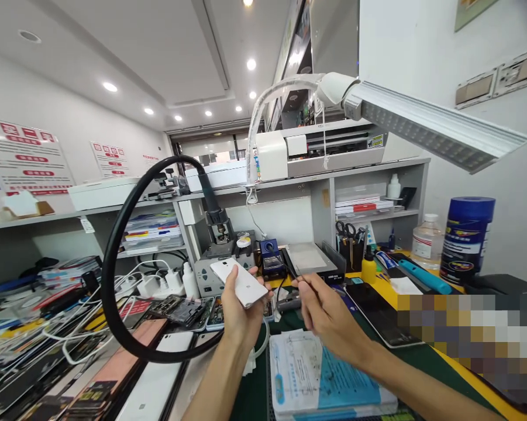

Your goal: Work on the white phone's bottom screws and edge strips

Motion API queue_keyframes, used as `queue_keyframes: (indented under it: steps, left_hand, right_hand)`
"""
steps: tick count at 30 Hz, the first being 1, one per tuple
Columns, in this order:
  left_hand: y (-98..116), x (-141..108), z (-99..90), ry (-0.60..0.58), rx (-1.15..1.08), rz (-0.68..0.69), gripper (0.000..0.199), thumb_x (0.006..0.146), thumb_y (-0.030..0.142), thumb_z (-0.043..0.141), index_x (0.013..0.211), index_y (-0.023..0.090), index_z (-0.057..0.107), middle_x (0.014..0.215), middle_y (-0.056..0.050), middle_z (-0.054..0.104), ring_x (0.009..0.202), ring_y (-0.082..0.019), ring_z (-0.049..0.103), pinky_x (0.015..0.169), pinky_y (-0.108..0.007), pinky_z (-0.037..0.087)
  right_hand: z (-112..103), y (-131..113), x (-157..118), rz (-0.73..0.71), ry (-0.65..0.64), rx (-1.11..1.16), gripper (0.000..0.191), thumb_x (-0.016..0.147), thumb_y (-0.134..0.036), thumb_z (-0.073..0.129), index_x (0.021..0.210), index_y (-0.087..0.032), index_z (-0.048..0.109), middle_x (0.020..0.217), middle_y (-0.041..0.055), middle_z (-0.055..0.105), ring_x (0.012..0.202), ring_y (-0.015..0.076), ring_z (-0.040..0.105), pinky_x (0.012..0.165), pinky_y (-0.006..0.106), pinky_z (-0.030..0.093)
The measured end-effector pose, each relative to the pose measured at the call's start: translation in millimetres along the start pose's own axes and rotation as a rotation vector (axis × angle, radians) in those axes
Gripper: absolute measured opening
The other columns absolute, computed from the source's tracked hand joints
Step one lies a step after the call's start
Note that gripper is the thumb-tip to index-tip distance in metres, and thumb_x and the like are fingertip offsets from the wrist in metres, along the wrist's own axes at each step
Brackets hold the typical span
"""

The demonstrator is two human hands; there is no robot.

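A white smartphone [240, 283], its back facing up, lies in my left hand [239, 313], with the thumb along one edge and the fingers around the other. To the right, my right hand [318, 304] is closed in a pinch, apart from the phone. A thin dark tool [290, 270] shows at its fingertips; its exact kind is too small to tell. Below the right hand is a blue-and-white box [329, 374] on the green mat [254, 389].
A black flexible hose [109, 251] loops beside my left arm. Phones and a white back cover [160, 374] crowd the left. A large dark-screened device [381, 313], a yellow bottle [368, 269] and a blue canister [467, 240] stand right. An LED lamp [438, 126] hangs overhead.
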State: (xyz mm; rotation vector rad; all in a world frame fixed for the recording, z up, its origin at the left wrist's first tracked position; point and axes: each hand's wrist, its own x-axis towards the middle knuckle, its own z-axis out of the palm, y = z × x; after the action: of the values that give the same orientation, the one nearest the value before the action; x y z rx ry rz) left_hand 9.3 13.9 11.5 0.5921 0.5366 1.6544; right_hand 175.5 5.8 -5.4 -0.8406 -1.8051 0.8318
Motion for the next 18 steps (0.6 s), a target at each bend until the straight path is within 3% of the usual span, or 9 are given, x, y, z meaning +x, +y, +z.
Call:
queue_keyframes:
  steps: [4,7,14,18]
  left_hand:
    - [-16.1,-1.4,2.3,0.110,-0.073,-0.017,0.034,0.083,0.051,0.060,0.083,0.017,0.062,0.064,-0.003,0.059,0.060,-0.019,0.061,0.061,-0.032,0.051]
    - [-28.6,-6.6,1.9,0.167,-0.093,-0.058,0.032,0.084,0.047,0.058,0.081,0.015,0.063,0.064,-0.003,0.059,0.060,-0.020,0.061,0.059,-0.033,0.051]
    - [-36.0,-11.4,0.4,0.207,-0.093,-0.085,0.032,0.085,0.041,0.052,0.083,0.011,0.065,0.067,-0.006,0.059,0.058,-0.021,0.062,0.051,-0.031,0.048]
    - [-37.6,-12.2,0.1,0.179,-0.079,-0.059,0.033,0.084,0.042,0.053,0.083,0.011,0.064,0.067,-0.006,0.059,0.057,-0.021,0.061,0.048,-0.029,0.047]
  right_hand:
    - [23.3,-4.6,-20.4,0.194,-0.169,0.226,0.042,0.097,-0.064,0.034,0.091,-0.025,0.049,0.052,-0.0096,0.035,0.033,0.0087,0.028,0.033,0.023,0.027]
    - [36.6,-1.3,-31.4,0.357,-0.222,0.428,0.047,0.089,-0.069,0.046,0.088,-0.023,0.056,0.044,-0.0116,0.031,0.030,0.0059,0.018,0.029,0.021,0.018]
    - [35.8,-0.6,-32.3,0.458,-0.155,0.399,0.041,0.088,-0.061,0.052,0.077,-0.022,0.059,0.039,-0.0088,0.036,0.031,0.0066,0.023,0.030,0.021,0.020]
    - [33.1,-9.2,-30.6,0.510,-0.172,0.375,0.034,0.096,-0.046,0.045,0.077,-0.021,0.056,0.040,-0.0090,0.036,0.034,0.0071,0.026,0.035,0.020,0.022]
